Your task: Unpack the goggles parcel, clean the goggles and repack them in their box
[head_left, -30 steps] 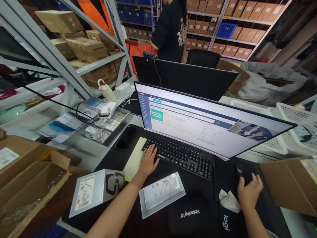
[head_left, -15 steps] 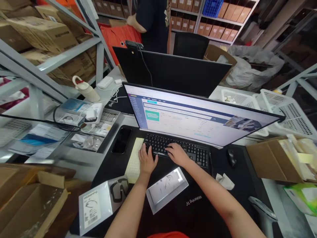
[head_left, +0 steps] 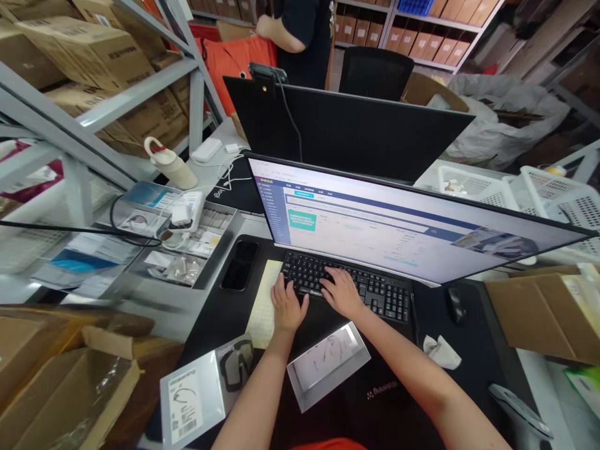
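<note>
While the keyboard (head_left: 377, 295) lay just in front of the lit monitor (head_left: 370, 219), the left hand (head_left: 287, 306) and right hand (head_left: 345, 294) were at the keyboard, unclenched and grasping nothing, and accurate keying seemed to call for light, separate strokes.

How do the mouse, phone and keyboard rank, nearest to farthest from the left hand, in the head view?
1. Keyboard: right at the left hand's fingers.
2. Phone: off to its left.
3. Mouse: far right, past the keyboard.
</note>
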Demonstrator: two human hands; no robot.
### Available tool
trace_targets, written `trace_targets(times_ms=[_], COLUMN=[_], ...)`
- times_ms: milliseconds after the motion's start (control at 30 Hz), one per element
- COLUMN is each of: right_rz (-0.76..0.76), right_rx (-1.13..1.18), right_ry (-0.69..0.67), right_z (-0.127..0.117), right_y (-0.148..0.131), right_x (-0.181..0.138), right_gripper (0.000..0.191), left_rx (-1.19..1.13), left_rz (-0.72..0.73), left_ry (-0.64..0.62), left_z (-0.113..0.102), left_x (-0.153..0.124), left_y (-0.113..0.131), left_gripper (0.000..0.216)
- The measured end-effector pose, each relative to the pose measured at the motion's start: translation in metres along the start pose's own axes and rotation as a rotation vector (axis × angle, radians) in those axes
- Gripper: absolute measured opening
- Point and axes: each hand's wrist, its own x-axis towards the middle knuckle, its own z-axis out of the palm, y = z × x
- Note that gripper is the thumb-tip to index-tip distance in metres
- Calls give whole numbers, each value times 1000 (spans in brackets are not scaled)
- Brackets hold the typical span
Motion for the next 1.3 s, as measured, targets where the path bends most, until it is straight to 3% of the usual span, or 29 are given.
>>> trace_targets(times_ms=[367, 667, 800, 1000, 1167, 1300], right_rz=[50, 114, 70, -20, 75, 215], right_rx=[52, 67, 74, 54, 38, 9], right_ry=[86, 131, 113, 56, 97, 137], right_z=[4, 6, 4, 7, -2, -10], right_y=[7, 8, 6, 2, 11, 26], right_x=[-20, -14, -11, -3, -17, -47], right_gripper=[36, 35, 35, 57, 35, 32], left_rx=[2, 20, 26, 17, 5, 4], left_rz=[36, 61, 58, 47, 31, 0], left_ry=[-45, 23, 22, 16, 8, 1], left_z=[-2, 2, 3, 1, -1, -1], left_x=[2, -1, -1, 1, 3, 4], left_y=[-1, -2, -1, -1, 0, 1], left_gripper=[50, 50, 51, 47, 47, 47])
